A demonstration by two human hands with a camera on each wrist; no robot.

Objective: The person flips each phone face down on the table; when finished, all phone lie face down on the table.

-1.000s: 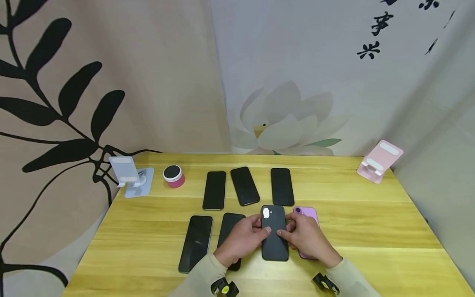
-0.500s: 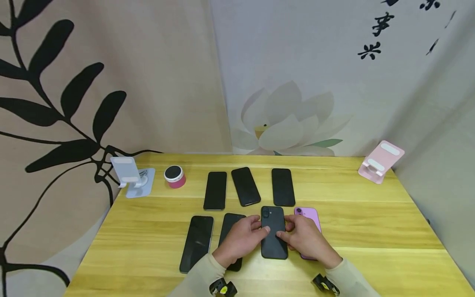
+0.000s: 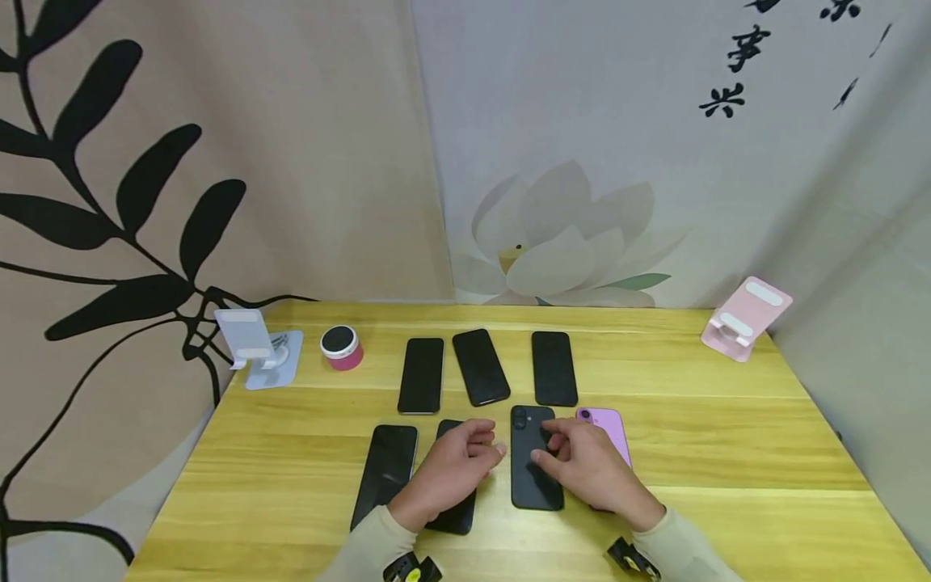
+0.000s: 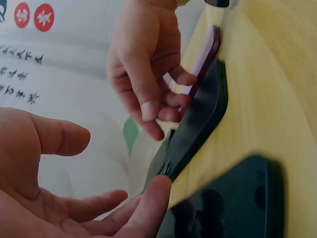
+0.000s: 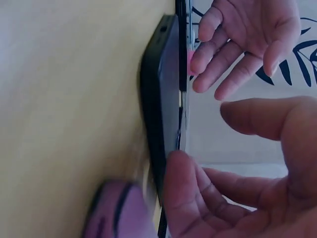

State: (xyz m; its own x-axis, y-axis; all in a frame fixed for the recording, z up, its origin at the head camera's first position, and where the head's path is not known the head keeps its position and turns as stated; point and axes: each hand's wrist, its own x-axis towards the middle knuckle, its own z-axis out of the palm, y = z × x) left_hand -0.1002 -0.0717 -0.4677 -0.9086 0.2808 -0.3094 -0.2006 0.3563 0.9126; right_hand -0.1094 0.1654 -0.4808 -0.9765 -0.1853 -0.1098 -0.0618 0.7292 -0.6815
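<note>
A dark smartphone (image 3: 537, 489) lies back side up on the wooden table, its camera bump at the far left corner. My right hand (image 3: 598, 467) hovers over its right side, thumb and fingers apart with nothing between them. To its left, my left hand (image 3: 449, 470) is off the phone, fingers loosely bent and holding nothing. Beneath the left hand lies a black smartphone (image 3: 454, 517), partly covered by it. A purple smartphone (image 3: 609, 428) lies right of the dark one, its lower part hidden by my right hand. In the right wrist view, my fingertips are close to the dark phone (image 5: 166, 99).
Three black phones (image 3: 420, 376) (image 3: 481, 368) (image 3: 554, 369) form a back row. Another phone (image 3: 385, 469) lies at the front left. A light blue phone stand (image 3: 272, 368) and a pink-and-white round jar-like object (image 3: 342, 348) stand back left, a pink stand (image 3: 745, 319) back right.
Both hands have let go of the dark phone's sides. My left hand has moved left, away from it; my right hand has shifted slightly left and lifted over it. The phone lies where it was.
</note>
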